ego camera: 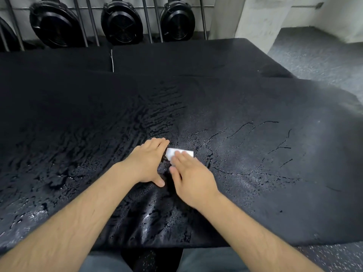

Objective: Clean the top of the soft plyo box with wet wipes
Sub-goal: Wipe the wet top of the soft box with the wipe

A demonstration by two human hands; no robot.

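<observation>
Black plyo box [255, 107], unlabelled white wipe [179, 153]

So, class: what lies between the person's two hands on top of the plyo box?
In the head view, a bare wet strip of the plyo box separates the left hand from the right hand; the white wipe sits at its far end.

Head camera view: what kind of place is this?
Probably a gym: a big black padded plyo box, speckled rubber floor, and round black fan wheels, perhaps exercise machines, behind it.
</observation>
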